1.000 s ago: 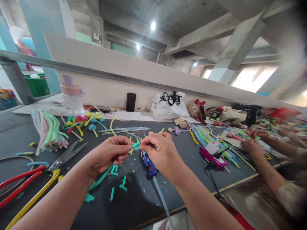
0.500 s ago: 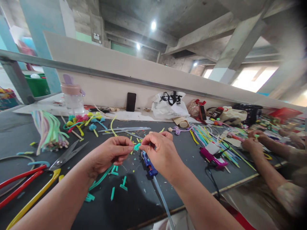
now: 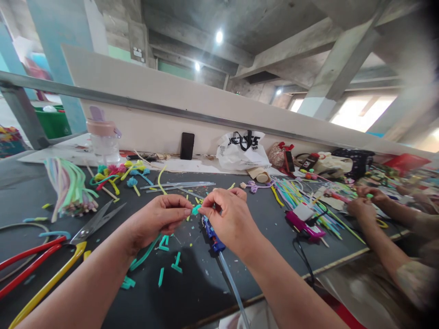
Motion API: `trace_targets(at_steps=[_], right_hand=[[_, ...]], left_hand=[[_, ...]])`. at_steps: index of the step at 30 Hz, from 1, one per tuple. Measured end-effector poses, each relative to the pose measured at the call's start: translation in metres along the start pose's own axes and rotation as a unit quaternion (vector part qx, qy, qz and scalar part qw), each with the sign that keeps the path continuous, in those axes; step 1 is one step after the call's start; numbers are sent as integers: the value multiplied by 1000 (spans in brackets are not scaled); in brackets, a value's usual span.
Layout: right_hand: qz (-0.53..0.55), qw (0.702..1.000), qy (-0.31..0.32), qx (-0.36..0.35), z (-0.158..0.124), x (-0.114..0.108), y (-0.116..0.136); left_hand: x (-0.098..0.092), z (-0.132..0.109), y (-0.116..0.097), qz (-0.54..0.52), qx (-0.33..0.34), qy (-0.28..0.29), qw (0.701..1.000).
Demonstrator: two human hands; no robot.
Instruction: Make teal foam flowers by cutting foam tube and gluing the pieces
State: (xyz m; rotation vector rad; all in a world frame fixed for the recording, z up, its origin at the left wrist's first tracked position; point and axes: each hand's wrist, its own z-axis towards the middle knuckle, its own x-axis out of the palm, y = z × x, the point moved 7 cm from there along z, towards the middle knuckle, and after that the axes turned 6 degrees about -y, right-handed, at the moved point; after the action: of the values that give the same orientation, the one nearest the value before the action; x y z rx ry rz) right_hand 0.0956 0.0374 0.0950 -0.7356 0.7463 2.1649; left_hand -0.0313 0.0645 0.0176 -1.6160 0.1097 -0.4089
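My left hand (image 3: 168, 214) pinches one side of a small teal fuzzy piece (image 3: 195, 209), which looks like cut pipe cleaner. The other side sits between the thumb and fingers of my right hand (image 3: 229, 217). Both hands are closed, close together over the dark table, and partly cover the piece. Just under my right hand lies a blue glue gun (image 3: 214, 237) with a clear glue stick (image 3: 233, 283) coming out of its back end. Below my left hand are several short teal offcuts (image 3: 177, 263) and a longer teal strip (image 3: 147, 253).
Scissors (image 3: 82, 230) with red and yellow handles lie open at left, near a pastel pipe cleaner bundle (image 3: 70, 187). Behind stand a bottle (image 3: 104, 141), a phone (image 3: 187, 146) and a white bag (image 3: 242, 151). At right are a magenta glue gun (image 3: 305, 227) and a co-worker's hands (image 3: 365, 203).
My hands stay almost in place, still pinching the teal piece. At right, the co-worker's hands have shifted slightly.
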Motion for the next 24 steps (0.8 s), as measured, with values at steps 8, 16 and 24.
trace_targets(at_steps=[8, 16, 24], right_hand=[[7, 1000, -4, 6, -1, 0, 1], [4, 1000, -2, 8, 0, 0, 2], [15, 1000, 6, 11, -1, 2, 3]], left_hand=[[3, -1, -1, 39, -6, -7, 999], [2, 0, -5, 118, 24, -13, 993], [4, 1, -12, 164, 66, -43, 983]])
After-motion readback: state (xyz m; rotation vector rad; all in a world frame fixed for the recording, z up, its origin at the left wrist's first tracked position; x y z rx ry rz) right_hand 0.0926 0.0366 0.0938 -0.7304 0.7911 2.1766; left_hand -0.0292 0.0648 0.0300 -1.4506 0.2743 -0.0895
